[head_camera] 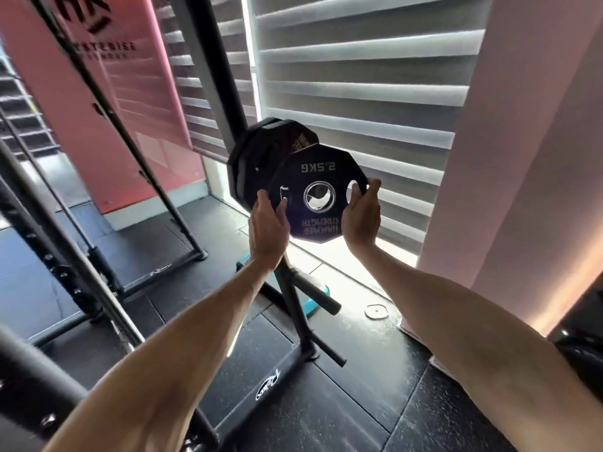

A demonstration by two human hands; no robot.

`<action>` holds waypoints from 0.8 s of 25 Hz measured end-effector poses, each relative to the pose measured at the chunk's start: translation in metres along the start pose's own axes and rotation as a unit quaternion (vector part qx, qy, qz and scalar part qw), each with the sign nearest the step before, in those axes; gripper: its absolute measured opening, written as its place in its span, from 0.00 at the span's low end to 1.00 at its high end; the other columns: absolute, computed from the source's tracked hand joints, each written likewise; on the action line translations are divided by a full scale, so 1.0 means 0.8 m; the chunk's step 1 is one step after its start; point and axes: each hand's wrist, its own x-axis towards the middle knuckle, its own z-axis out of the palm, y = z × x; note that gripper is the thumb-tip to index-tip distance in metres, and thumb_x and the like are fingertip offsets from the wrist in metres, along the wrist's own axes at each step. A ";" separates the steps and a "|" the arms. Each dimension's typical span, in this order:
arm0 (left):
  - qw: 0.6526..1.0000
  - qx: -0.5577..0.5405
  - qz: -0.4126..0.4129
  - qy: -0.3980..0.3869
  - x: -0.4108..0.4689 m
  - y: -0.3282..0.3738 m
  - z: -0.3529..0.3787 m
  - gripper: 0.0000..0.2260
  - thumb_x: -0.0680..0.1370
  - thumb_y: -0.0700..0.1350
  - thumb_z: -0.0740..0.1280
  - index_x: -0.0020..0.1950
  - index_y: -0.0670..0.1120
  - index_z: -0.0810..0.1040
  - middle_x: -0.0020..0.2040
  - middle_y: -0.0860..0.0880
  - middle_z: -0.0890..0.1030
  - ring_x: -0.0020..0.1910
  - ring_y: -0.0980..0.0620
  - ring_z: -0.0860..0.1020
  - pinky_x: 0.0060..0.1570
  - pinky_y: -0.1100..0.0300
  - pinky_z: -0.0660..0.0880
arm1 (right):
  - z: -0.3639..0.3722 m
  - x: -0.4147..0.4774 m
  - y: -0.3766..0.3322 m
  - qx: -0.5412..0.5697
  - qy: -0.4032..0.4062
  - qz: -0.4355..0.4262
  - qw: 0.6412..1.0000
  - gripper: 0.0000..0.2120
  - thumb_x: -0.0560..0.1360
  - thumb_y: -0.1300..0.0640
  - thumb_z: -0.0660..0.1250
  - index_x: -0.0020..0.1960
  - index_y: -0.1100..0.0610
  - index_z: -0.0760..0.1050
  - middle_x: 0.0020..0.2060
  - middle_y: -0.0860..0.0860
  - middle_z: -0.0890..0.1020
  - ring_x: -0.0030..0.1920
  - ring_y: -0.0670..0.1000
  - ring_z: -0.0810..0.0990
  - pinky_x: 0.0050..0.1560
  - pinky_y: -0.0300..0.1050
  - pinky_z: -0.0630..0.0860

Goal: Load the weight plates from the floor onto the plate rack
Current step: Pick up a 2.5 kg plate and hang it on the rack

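A small black 2.5 kg weight plate [318, 177] is held upright at chest height, its lettering upside down. My left hand [267, 226] grips its left edge with a finger through the left slot. My right hand [362, 216] grips its right edge, thumb at the right hole. Behind it, larger black plates [257, 154] hang stacked on an upper peg of the plate rack [297, 308]. Two bare pegs [318, 293] stick out lower on the rack's post. A small pale plate [376, 310] lies flat on the floor by the window.
A black squat rack frame [98, 262] with a barbell stands at the left. A window with blinds [359, 76] is straight ahead, a pink wall [522, 158] at the right. A teal step [313, 301] sits behind the rack's base. The floor is dark rubber matting [326, 419].
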 end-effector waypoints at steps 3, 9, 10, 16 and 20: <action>1.000 0.008 -0.008 0.000 0.013 -0.001 0.007 0.08 0.82 0.42 0.64 0.53 0.37 0.70 0.45 0.40 0.81 0.42 0.42 0.79 0.38 0.57 0.70 | 0.009 0.013 0.004 0.004 -0.008 -0.010 1.000 0.11 0.85 0.52 0.53 0.61 0.58 0.64 0.52 0.56 0.83 0.52 0.60 0.82 0.45 0.50 0.76; 0.999 -0.002 0.033 -0.001 0.022 -0.003 0.018 0.10 0.83 0.45 0.64 0.54 0.38 0.70 0.45 0.43 0.80 0.40 0.52 0.75 0.38 0.69 0.71 | 0.025 0.033 0.011 0.007 -0.015 0.012 1.000 0.10 0.84 0.53 0.53 0.60 0.59 0.65 0.52 0.57 0.82 0.51 0.62 0.81 0.45 0.49 0.72; 0.999 -0.007 0.041 0.004 0.022 -0.004 0.018 0.10 0.82 0.45 0.64 0.53 0.38 0.71 0.45 0.43 0.80 0.40 0.53 0.74 0.38 0.72 0.70 | 0.028 0.035 0.012 0.009 -0.018 0.018 1.000 0.10 0.84 0.53 0.53 0.60 0.59 0.65 0.51 0.57 0.82 0.51 0.61 0.81 0.44 0.48 0.72; 0.997 -0.049 0.060 0.005 0.013 -0.002 0.020 0.13 0.82 0.47 0.66 0.57 0.39 0.68 0.48 0.42 0.81 0.44 0.48 0.81 0.44 0.54 0.82 | 0.034 0.051 0.019 0.017 -0.063 0.037 0.997 0.11 0.84 0.54 0.54 0.59 0.61 0.67 0.49 0.58 0.77 0.46 0.57 0.77 0.42 0.47 0.67; 0.995 -0.007 0.095 -0.019 0.014 0.000 0.010 0.28 0.81 0.49 0.67 0.78 0.46 0.61 0.60 0.43 0.77 0.54 0.55 0.78 0.55 0.69 0.73 | 0.044 0.071 0.017 0.032 -0.142 0.115 0.983 0.14 0.80 0.52 0.60 0.62 0.56 0.74 0.54 0.57 0.78 0.53 0.57 0.77 0.55 0.50 0.75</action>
